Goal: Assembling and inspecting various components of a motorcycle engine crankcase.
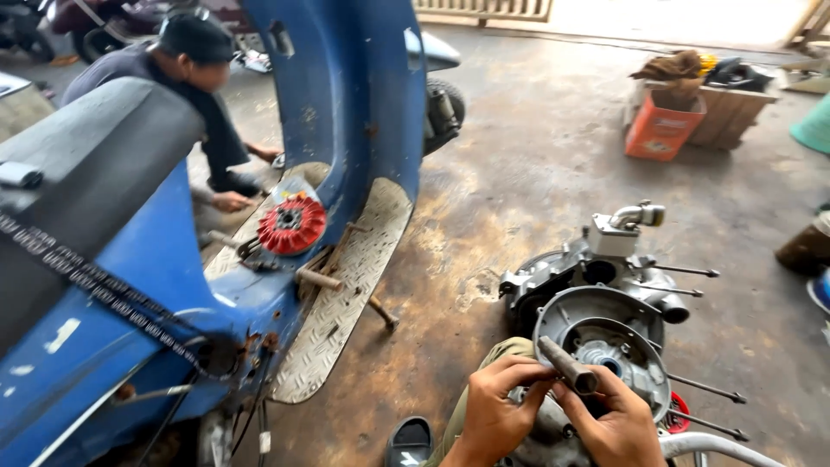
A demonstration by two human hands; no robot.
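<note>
Head view: the left hand [494,413] and right hand [616,424], both clamped, grip a short, rusty grey steel tube [566,364] over the grey aluminium engine housing [596,342] on the concrete floor [536,173]. The tube appears stiff, heavy, possibly greasy; hold at its ends. Blue scooter body [346,104] stands left; open room lies rightward.

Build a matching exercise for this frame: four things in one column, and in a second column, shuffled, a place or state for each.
Things:
1. metal tube
2. red finned wheel
3. orange box
4. engine

Places or states:
A. stands on the concrete floor, far right
B. held between the left hand and right hand
C. lies on the blue scooter's footboard
D. sits on the floor just beyond the hands

Pairs: 1-B, 2-C, 3-A, 4-D
</note>
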